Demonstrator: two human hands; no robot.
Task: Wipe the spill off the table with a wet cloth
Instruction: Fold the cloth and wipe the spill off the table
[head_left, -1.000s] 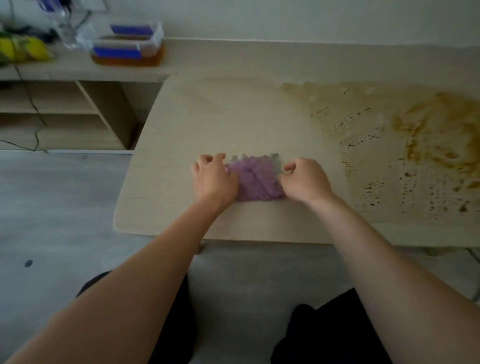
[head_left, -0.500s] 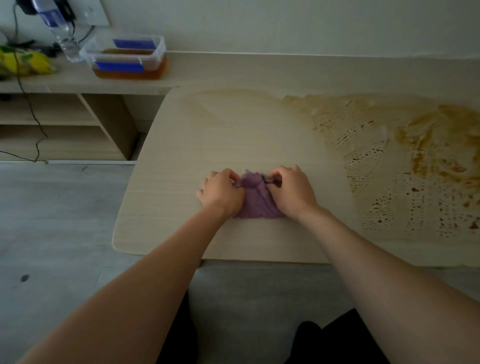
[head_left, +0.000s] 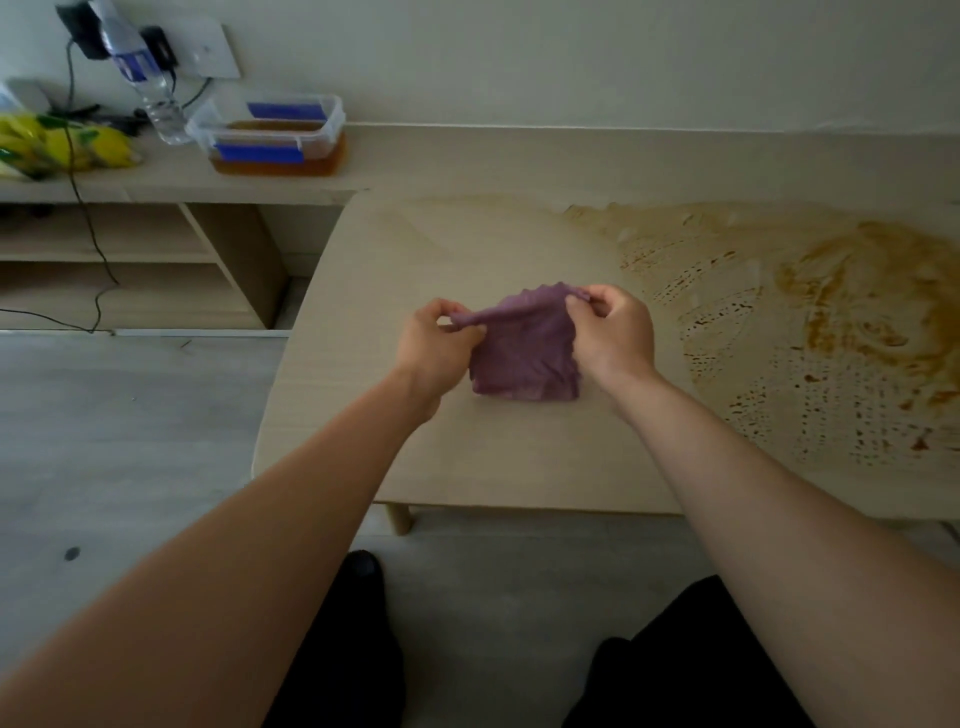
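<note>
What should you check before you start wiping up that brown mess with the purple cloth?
1. Both hands hold the cloth: ok. The left hand and right hand pinch the top edge of the purple cloth.
2. Cloth is spread out, not bunched: ok, it hangs fairly flat.
3. Cloth is wet: cannot tell.
4. Cloth has reached the spill: not ok. The brown spill lies off to the right, apart from the cloth.
5. Path to the spill: ok, only bare table lies between.
6. Container of brown liquid out of the way: ok, on the back shelf.
</note>
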